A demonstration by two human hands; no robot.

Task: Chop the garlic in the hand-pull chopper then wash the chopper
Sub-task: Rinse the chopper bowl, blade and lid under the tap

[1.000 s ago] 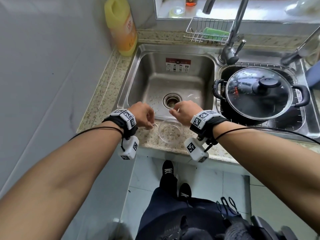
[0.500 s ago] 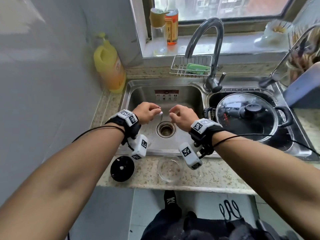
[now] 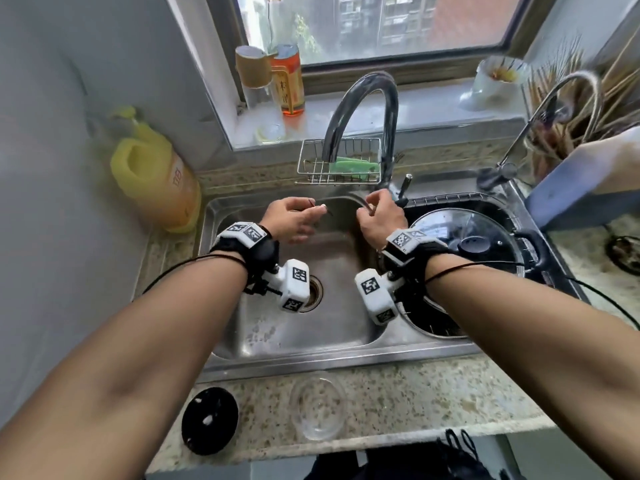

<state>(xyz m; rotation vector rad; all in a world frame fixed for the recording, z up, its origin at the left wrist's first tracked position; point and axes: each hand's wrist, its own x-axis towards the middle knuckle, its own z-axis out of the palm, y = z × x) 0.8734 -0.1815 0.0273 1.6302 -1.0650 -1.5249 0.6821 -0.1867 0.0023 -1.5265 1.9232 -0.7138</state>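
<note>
The chopper's clear bowl stands on the counter's front edge, and its black lid lies flat to the left of it. Both hands are over the left sink basin, just below the faucet spout. My left hand pinches a small white-tipped blade part between thumb and fingertips. My right hand has its fingers curled round a thin curved metal blade at the part's other end. The part is small and blurred. No water is running.
A pot under a glass lid fills the right basin. A yellow detergent bottle stands at the left, and a wire rack with a green sponge sits behind the sink. Bottles stand on the windowsill, with chopsticks at the right.
Both hands left the clear bowl on the counter and moved forward over the sink toward the faucet, carrying the small blade part. The view has tilted up.
</note>
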